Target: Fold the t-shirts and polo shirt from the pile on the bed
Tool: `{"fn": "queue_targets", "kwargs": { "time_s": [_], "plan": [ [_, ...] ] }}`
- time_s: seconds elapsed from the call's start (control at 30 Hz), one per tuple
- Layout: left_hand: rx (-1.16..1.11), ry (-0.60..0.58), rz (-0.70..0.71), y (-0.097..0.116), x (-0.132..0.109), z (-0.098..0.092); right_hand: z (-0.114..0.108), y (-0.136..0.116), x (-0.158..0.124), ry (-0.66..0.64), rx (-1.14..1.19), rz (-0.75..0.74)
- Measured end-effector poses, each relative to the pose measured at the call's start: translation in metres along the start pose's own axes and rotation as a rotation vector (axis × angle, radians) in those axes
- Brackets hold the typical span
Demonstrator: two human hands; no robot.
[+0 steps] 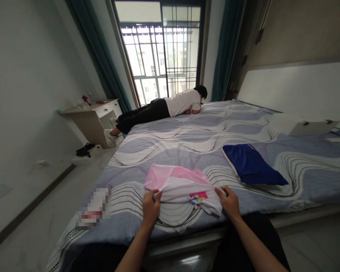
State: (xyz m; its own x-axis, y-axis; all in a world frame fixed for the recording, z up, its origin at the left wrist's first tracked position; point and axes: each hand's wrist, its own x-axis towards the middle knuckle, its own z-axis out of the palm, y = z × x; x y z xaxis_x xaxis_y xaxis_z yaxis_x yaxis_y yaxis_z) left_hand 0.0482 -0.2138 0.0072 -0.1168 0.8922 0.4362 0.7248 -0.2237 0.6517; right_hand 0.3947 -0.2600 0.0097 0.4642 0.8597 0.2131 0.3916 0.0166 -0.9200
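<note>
A pink and white garment (pixel 175 187) with a colourful print lies near the front edge of the bed. My left hand (pixel 151 206) pinches its white cloth at the left side, fingers closed. At the right side my right hand (pixel 229 201) grips the same white cloth between thumb and fingers. The pink part lies flat beyond the white part, which is partly folded over it. To the right of the garment is a folded dark blue cloth (pixel 251 164) on the patterned bedsheet (pixel 170 151).
A blurred white and red item (pixel 93 207) lies at the bed's left front. Across the far side lies a person (pixel 184 102) in a white top. A small desk (pixel 87 113) stands at the left wall, with black shoes (pixel 85 149) near it. A white box-like piece (pixel 311 126) is at right.
</note>
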Motion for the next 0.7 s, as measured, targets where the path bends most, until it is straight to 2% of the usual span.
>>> {"fn": "queue_targets", "kwargs": {
  "time_s": [0.07,0.13,0.2,0.3,0.37,0.43,0.53,0.63,0.7],
  "plan": [
    [-0.015,0.097,0.012,-0.002,-0.013,-0.015,0.005,-0.016,-0.012,-0.046,0.024,-0.026],
    [0.028,0.192,0.010,0.003,-0.028,-0.027,0.019,-0.038,-0.035,-0.130,0.048,-0.066],
    [0.011,0.163,-0.030,0.013,-0.042,-0.033,0.041,-0.062,-0.068,-0.264,0.069,-0.130],
    [-0.087,0.029,-0.071,0.028,-0.054,-0.035,0.076,-0.090,-0.115,-0.626,0.018,-0.354],
    [-0.053,0.056,-0.014,0.029,-0.052,-0.038,0.087,-0.099,-0.132,-0.866,-0.056,-0.486],
    [0.021,0.085,0.089,0.021,-0.044,-0.044,0.085,-0.102,-0.134,-1.001,-0.136,-0.534],
    [0.054,-0.018,0.188,0.003,-0.027,-0.050,0.064,-0.092,-0.116,-1.000,-0.304,-0.557],
    [0.010,-0.223,0.225,-0.006,-0.014,-0.044,0.042,-0.073,-0.093,-0.883,-0.508,-0.543],
    [0.030,-0.349,0.230,-0.003,-0.008,-0.037,0.032,-0.060,-0.082,-0.788,-0.561,-0.534]
  ]
}}
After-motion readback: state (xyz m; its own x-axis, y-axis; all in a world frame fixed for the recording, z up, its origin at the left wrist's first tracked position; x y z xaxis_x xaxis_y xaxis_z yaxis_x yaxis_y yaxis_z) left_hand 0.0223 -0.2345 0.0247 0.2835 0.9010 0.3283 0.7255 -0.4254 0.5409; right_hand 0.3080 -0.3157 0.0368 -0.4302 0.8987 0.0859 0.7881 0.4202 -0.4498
